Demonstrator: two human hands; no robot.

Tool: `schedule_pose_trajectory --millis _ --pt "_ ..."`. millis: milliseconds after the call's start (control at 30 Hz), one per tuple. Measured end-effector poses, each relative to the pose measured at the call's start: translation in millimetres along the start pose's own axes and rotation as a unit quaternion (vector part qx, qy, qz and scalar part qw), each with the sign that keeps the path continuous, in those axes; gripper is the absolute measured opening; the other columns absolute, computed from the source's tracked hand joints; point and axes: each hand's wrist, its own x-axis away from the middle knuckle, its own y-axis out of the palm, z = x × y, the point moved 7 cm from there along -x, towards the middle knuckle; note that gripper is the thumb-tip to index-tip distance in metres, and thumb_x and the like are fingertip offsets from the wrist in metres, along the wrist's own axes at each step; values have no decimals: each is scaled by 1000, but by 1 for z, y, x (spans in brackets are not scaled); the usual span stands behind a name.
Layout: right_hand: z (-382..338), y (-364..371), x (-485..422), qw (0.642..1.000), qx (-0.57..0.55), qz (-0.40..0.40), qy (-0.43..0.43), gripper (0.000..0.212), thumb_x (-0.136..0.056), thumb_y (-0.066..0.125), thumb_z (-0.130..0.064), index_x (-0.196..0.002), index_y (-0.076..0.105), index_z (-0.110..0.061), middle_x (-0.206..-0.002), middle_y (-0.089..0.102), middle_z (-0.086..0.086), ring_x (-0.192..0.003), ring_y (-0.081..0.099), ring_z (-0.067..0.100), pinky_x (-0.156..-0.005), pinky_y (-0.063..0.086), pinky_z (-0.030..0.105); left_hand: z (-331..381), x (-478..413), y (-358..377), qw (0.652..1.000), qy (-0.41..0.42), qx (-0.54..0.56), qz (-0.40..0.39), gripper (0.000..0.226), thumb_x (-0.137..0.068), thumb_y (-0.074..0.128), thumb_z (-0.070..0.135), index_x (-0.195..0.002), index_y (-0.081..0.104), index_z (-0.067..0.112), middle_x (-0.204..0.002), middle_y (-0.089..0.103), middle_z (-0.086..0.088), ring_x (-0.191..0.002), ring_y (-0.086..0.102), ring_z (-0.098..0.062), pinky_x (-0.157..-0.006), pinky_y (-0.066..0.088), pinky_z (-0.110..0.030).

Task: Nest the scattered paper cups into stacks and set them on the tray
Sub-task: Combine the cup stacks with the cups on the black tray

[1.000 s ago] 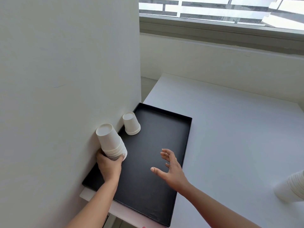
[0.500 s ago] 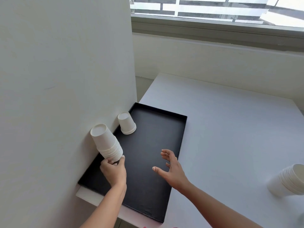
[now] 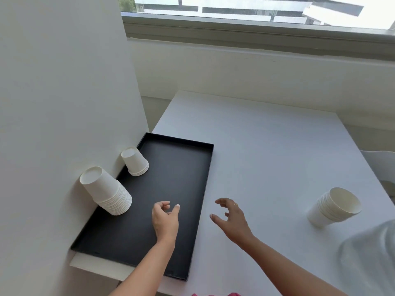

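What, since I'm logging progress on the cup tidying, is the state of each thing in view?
Big stack: upside down on the tray, by the wall, no hand on it.
Small stack: upside down on the tray, near the wall.
Third stack: on the table, off the tray, mouth showing.
Tray: flat on the table.
Left hand: loosely curled over the tray, empty.
Right hand: open above the table, empty.

The nested rims of the tall cup stack [image 3: 115, 199] are blurring together, uncountable; the right edge is cutting off a white chair [image 3: 382, 167].
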Motion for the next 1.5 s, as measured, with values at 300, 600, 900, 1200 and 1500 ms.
schedule_pose_trajectory --millis 300,600,900,1200,1500 --pt "68 -73 18 987 -23 103 122 17 -86 63 -20 -99 55 -24 -113 51 -5 -116 47 13 -97 41 32 17 29 72 985 52 -85 -144 15 -86 60 12 -100 55 11 -107 58 -7 -91 52 -16 -78 39 -26" --pt "134 -132 53 868 -227 315 310 21 -88 62 -21 -100 58 -4 -108 62 13 -88 50 22 -77 37 29 25 56 119 965 92 -132 -208 11 -87 59 14 -97 57 11 -98 57 1 -79 52 -10 -60 40 -16" --pt "157 -175 56 789 -266 454 317 89 -70 81 -20 -138 26 -8 -141 35 18 -127 40 33 -99 38 41 27 67 150 948 106 -167 -248 16 -88 59 19 -102 56 13 -100 59 1 -76 52 -4 -61 39 -14" --pt "164 -206 41 795 -246 483 273 104 -59 87 -22 -141 24 -17 -140 42 9 -128 41 31 -104 38 44 21 61 148 954 85 -160 -240 16 -86 60 18 -102 57 13 -99 59 2 -77 54 -11 -64 42 -20" --pt "158 -205 29 810 -247 466 257 90 -66 83 -20 -138 28 -18 -134 48 12 -123 45 32 -97 40 42 14 48 141 962 58 -140 -228 13 -86 61 18 -98 57 15 -98 60 2 -92 59 -22 -74 41 -27"
